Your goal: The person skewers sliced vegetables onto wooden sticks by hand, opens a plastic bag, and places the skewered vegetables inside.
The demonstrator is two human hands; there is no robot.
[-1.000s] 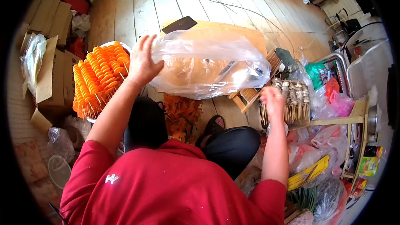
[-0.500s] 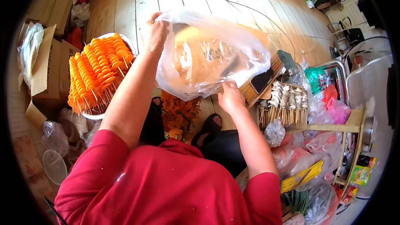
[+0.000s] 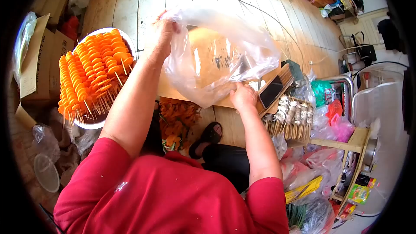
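A large clear plastic bag (image 3: 195, 84) is spread above a wooden board (image 3: 173, 87). My left hand (image 3: 164, 34) grips the bag's upper left edge, its fingers closed round the plastic. At the bag's lower right edge is my right hand (image 3: 243, 96), its fingers closed on the plastic. A black phone (image 3: 271, 92) lies on a slatted wooden piece just right of my right hand. Left of my left arm, orange spiral-cut skewers (image 3: 95, 67) are piled in a white basin (image 3: 128, 40).
Skewers with grey-white pieces (image 3: 292, 115) lie right of my right hand. Orange scraps (image 3: 177, 119) are on the floor by my feet. Cardboard boxes (image 3: 41, 65) stand at the left; a wooden rack (image 3: 357, 141) with plastic bags is at the right.
My left hand has closed on the bag's edge and pulled it up, and the bag has spread wider. My right hand has moved left to the bag. The phone has come into view.
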